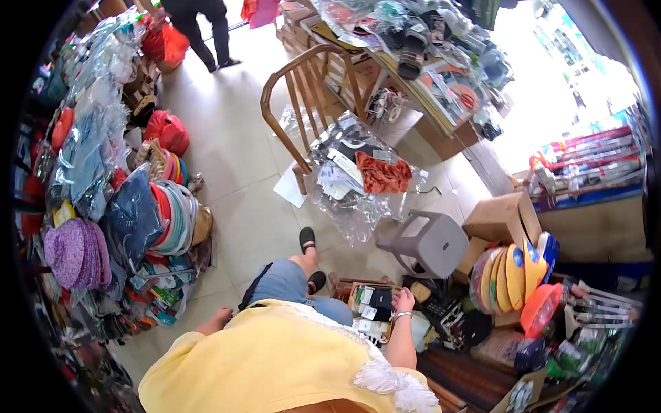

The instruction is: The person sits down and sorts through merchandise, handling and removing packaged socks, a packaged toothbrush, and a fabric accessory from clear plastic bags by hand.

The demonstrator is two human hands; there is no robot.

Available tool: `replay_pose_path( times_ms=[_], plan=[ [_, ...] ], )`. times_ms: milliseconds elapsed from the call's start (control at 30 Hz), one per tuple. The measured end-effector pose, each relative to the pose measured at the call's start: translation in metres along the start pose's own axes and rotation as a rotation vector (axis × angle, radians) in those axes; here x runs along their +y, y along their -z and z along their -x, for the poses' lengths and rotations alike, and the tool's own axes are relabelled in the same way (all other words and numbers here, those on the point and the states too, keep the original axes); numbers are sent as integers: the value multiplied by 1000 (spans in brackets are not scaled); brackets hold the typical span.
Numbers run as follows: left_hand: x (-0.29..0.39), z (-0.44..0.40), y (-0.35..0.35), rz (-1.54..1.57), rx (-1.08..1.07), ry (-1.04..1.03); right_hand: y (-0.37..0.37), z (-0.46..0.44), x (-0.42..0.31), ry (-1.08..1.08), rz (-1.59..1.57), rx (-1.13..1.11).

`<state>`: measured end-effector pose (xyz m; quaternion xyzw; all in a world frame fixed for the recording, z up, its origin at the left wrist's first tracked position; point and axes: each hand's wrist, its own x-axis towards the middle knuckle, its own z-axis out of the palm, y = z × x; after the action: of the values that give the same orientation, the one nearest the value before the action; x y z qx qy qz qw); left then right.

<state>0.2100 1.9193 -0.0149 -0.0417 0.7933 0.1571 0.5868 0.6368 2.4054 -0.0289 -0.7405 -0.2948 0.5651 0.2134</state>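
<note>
My left hand (219,320) hangs low beside my hip, near the denim shorts (279,282); its fingers are too small to make out. On the other side my right hand (403,301) is over a box of small packaged goods (375,303), black and white packs standing in rows. Its fingers look apart and slightly curled, with nothing visible in them. A bracelet (403,314) circles that wrist. Close by stands a grey plastic stool (434,244).
A wooden chair (303,103) holds plastic-wrapped goods and an orange-brown cloth (382,172). Slippers (413,51) lie on a table. Goods crowd the left, including purple hats (76,253). Cardboard boxes (506,220) and a fan stack (509,275) stand right. A person (200,27) is at the back.
</note>
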Motion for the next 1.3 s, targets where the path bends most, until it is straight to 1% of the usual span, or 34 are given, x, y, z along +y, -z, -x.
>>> replay_pose_path(
  times_ms=[33,67,100,133,167,200,233,267,300,333,367,400,433,467,500,533,567,633,667,700,767,833,900,933,967,1033,1067,1100,1133,1167,1200,1267,1300],
  plan=[
    [-4,-2,5,16,7,19,-13,-7,-5,-8,18,-16],
    [1,-3,6,91,35,61,-16,-22,-6,-17,8,-78],
    [8,-14,6,176,68,96,-32,-33,-22,-18,-2,-150],
    [7,-20,-5,273,99,141,-48,-34,-26,-22,102,-98],
    [27,-28,-16,419,180,183,-58,-40,-25,-5,188,-171],
    [77,-33,-18,562,267,222,-69,-47,-25,-33,273,-253],
    [124,-32,-16,591,253,122,-84,-44,-34,-71,366,-338],
    [169,-32,-14,617,227,32,-93,-50,-31,-73,351,-462],
    [204,-45,-16,630,192,-39,-92,-80,-8,183,644,-555],
    [254,-33,-16,599,243,-156,-104,-75,-23,485,722,-474],
    [304,-10,-14,588,232,-269,-110,-64,-44,793,779,-383],
    [342,1,-17,613,221,-370,-116,-66,-68,732,811,-343],
    [366,0,-20,640,217,-471,-127,-85,-77,759,832,-374],
    [384,0,-25,688,235,-463,-126,-114,-85,592,807,-483],
    [398,1,-35,753,231,-518,-128,-120,-115,417,792,-581],
    [404,-3,-51,818,234,-567,-132,-134,-139,117,744,-677],
    [402,-7,-69,875,259,-550,-139,-145,-162,-87,702,-715],
    [386,-30,-105,963,412,-427,-136,-229,-172,-62,816,-846],
    [367,-46,-136,1003,537,-352,-142,-247,-203,-78,972,-879],
    [350,-53,-174,1018,654,-265,-146,-267,-226,69,1166,-838],
    [345,-27,-242,844,685,-38,-155,-282,-282,65,1109,-764],
    [332,-19,-322,687,524,-100,-158,-320,-306,319,1078,-707],
    [369,31,-332,166,553,-215,-159,-339,-329,375,1071,-627],
    [380,37,-332,138,494,-193,-162,-332,-341,307,1056,-607],
    [380,28,-343,148,496,-199,-161,-327,-346,320,1060,-605],
    [378,-4,-366,356,341,-258,-171,-313,-342,194,1016,-652],
    [379,-16,-375,320,281,-283,-172,-311,-333,180,1032,-712],
    [386,-18,-373,360,153,-268,-178,-303,-323,247,1123,-757],
    [390,-20,-372,204,130,-270,-179,-296,-308,327,1160,-766],
    [394,-18,-377,63,95,-267,-178,-285,-296,304,1181,-832],
    [397,-17,-381,70,88,-242,-181,-264,-284,299,1148,-862],
    [399,-26,-390,101,101,-203,-177,-286,-240,643,1409,-1085],
    [401,-27,-394,122,115,-214,-184,-221,-260,820,1459,-1279]
  ],
)
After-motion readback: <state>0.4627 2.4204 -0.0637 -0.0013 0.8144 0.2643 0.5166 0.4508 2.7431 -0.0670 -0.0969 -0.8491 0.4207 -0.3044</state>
